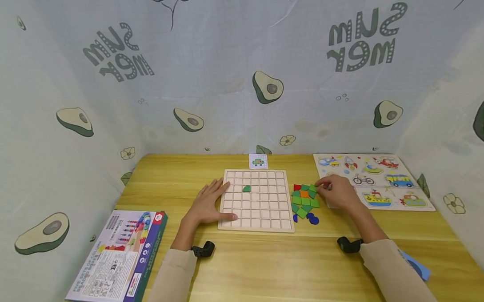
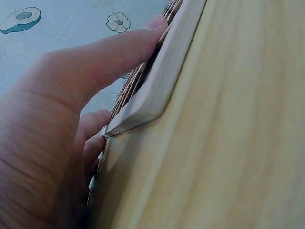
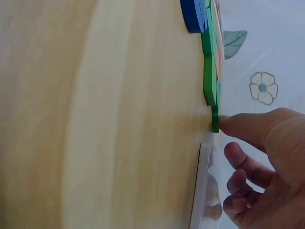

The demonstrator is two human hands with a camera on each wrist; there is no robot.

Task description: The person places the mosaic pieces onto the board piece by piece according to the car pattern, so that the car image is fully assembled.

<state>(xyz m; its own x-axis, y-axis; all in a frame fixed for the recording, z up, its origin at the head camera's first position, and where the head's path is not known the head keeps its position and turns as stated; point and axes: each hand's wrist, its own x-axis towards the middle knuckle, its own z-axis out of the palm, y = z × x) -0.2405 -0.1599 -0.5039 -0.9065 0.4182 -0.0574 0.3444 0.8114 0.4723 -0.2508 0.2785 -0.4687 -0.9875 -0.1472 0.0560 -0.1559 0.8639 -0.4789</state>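
On the left edge of the wooden grid board (image 1: 264, 229) rests my left hand (image 1: 208, 203), fingers spread along its side. Its thumb (image 2: 128, 45) lies over the board's near left part. One green quarter-round piece (image 1: 247, 188) sits in a cell of the grid. My right hand (image 1: 337, 191) is at the right edge of a pile of flat pieces (image 1: 305, 201), mostly green. In the right wrist view its thumb touches a green piece (image 3: 215, 121), the other visible fingers bent below. The index finger is hidden there, so I cannot tell whether it pinches the piece.
A small pattern card (image 1: 258, 161) lies behind the grid board. To the right is a picture puzzle board (image 1: 375, 182), partly behind my right hand. A boxed bead set (image 1: 115, 257) lies at the left, and a blue item (image 1: 417, 265) shows beside the right sleeve.
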